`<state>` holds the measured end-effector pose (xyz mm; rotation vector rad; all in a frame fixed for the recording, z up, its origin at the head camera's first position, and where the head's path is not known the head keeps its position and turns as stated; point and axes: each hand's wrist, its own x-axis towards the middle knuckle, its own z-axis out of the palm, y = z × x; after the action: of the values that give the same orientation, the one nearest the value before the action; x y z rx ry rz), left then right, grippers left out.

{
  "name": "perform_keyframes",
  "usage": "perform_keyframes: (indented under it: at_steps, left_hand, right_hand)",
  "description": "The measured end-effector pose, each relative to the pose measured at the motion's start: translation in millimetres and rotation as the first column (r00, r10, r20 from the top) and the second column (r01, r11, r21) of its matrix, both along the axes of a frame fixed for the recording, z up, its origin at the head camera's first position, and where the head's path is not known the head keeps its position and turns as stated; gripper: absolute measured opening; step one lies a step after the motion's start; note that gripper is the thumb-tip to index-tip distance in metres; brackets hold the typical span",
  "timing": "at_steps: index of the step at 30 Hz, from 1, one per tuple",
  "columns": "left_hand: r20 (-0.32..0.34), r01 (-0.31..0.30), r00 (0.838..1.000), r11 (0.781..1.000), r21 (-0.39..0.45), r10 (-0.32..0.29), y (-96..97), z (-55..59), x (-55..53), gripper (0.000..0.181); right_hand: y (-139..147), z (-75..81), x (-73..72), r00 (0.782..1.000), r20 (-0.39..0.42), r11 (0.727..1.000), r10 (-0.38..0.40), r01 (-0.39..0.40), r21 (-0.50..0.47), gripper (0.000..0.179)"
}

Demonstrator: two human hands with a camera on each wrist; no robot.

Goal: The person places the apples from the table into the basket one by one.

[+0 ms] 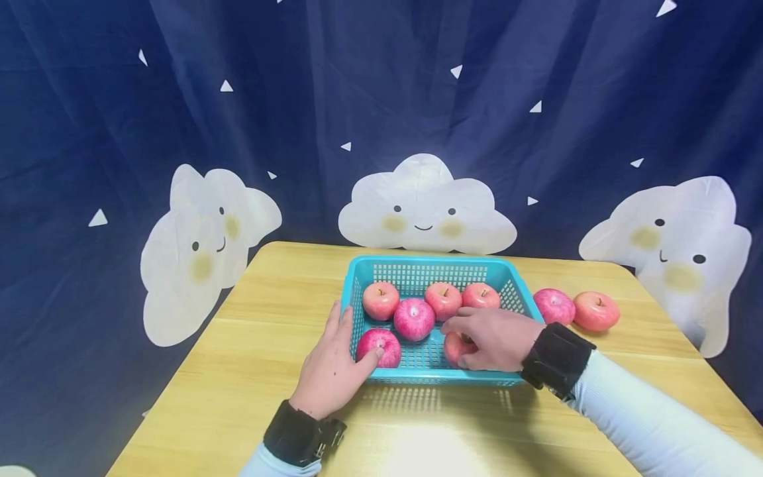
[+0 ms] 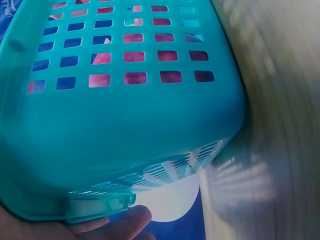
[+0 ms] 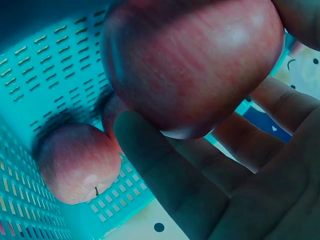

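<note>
A blue-green plastic basket (image 1: pixel 432 260) with mesh walls stands on the table, holding several red and pink apples. Fingers spread fairly straight, my left hand (image 1: pixel 331 374) rests at its near left corner, the thumb reaching over the rim near a dark pink apple (image 1: pixel 381 347). In the left wrist view some fingertips (image 2: pixel 136 220) show beyond the rim. Inside the basket's near right part, my right hand (image 1: pixel 503 338) holds an apple (image 3: pixel 195 62) between thumb and fingers; the hand partly hides it in the head view. Another apple (image 3: pixel 80 162) lies nearby in the basket.
Two more apples, one dark pink (image 1: pixel 554 307) and one lighter (image 1: pixel 597 311), sit on the wooden table (image 1: pixel 238 371) right of the basket. A dark blue curtain (image 1: pixel 310 99) with white clouds hangs behind the table.
</note>
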<state>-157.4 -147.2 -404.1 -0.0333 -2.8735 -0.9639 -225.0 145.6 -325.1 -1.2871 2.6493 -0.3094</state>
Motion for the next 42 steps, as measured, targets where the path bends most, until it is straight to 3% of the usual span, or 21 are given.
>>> perform_keyframes:
  at_steps: [9, 17, 21, 29, 34, 42]
  left_hand:
    - [-0.009, 0.001, 1.0, 1.0, 0.006, -0.001, -2.2, -3.2, 2.2, 0.096]
    - [-0.009, -0.001, 1.0, 1.0, 0.007, 0.001, -1.1, 0.2, 1.4, 0.097]
    - [-0.003, -0.003, 1.0, 1.0, 0.009, 0.003, -0.7, 1.5, 1.6, 0.096]
    - [-0.007, 0.001, 1.0, 1.0, 0.007, -0.001, -0.6, 0.7, 0.8, 0.095]
    - [0.001, 0.002, 1.0, 1.0, 0.003, -0.002, -1.0, 0.3, 0.6, 0.096]
    - [-0.002, 0.003, 1.0, 1.0, -0.003, -0.003, -1.4, 0.4, 0.3, 0.097]
  right_hand:
    - [-8, -6.7, -3.8, 0.998, -0.003, 0.998, 0.057, -0.057, 0.011, 0.029]
    - [-13, -3.7, -6.7, 0.999, 0.008, 0.997, 0.054, -0.054, 0.063, 0.026]
    - [-14, -3.7, -7.8, 0.995, -0.003, 0.994, 0.096, -0.096, 0.044, 0.016]
    - [-10, -5.8, -9.5, 0.987, -0.027, 0.988, 0.156, -0.156, 0.005, 0.014]
    - [-6, -4.8, -9.8, 0.991, -0.03, 0.991, 0.133, -0.133, 0.014, 0.017]
    - [-2, 7.4, -8.2, 1.0, 0.01, 0.998, 0.008, -0.009, 0.063, 0.016]
